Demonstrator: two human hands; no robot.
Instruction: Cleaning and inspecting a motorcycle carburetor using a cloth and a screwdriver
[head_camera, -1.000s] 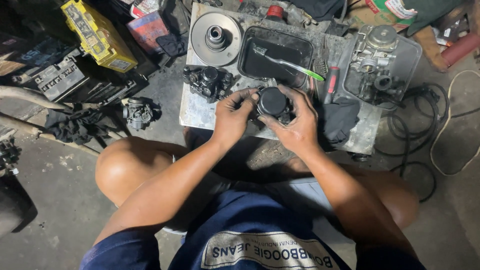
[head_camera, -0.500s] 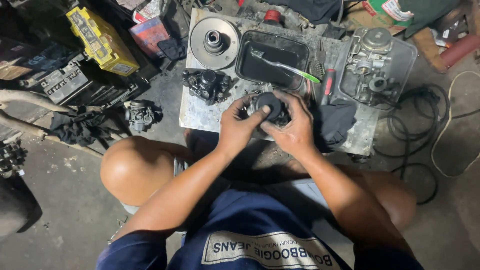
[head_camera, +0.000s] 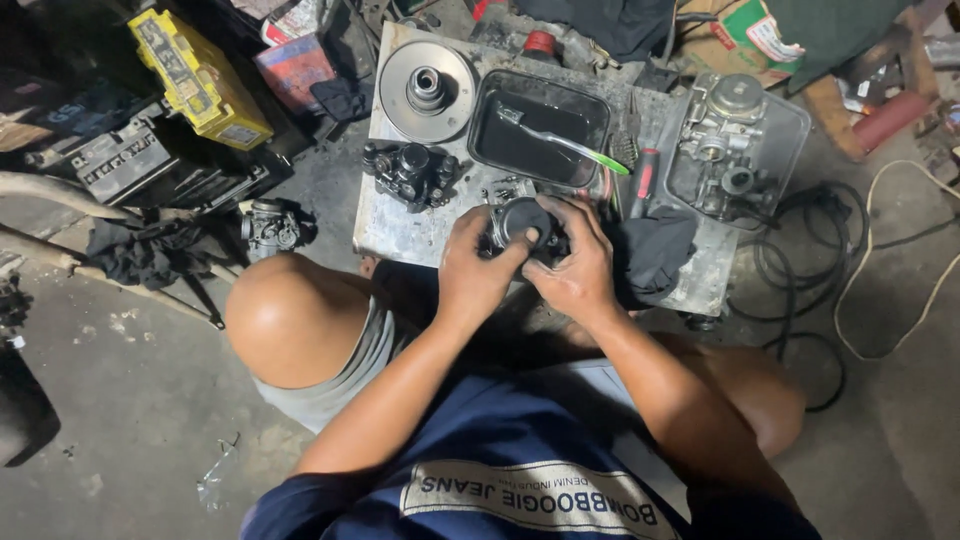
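I sit on the floor at a low metal board (head_camera: 410, 232). Both hands grip a small dark round engine part (head_camera: 524, 222) over the board's near edge. My left hand (head_camera: 475, 267) wraps its left side, thumb pressed on the top. My right hand (head_camera: 577, 264) cups its right side. A black carburettor-like part (head_camera: 410, 172) lies just left of the hands. A dark cloth (head_camera: 652, 255) lies right of my right hand.
On the board stand a round metal pulley disc (head_camera: 428, 90), a black tray (head_camera: 537, 125) with a green-handled brush (head_camera: 585, 150), and a clear tray holding a silver carburettor (head_camera: 728, 140). A yellow box (head_camera: 198, 78), another part (head_camera: 270, 226) and black cables (head_camera: 800, 260) lie on the floor.
Both hands have stayed on the round part, shifting grip slightly; my left thumb now presses on its top. The view has drifted a little.
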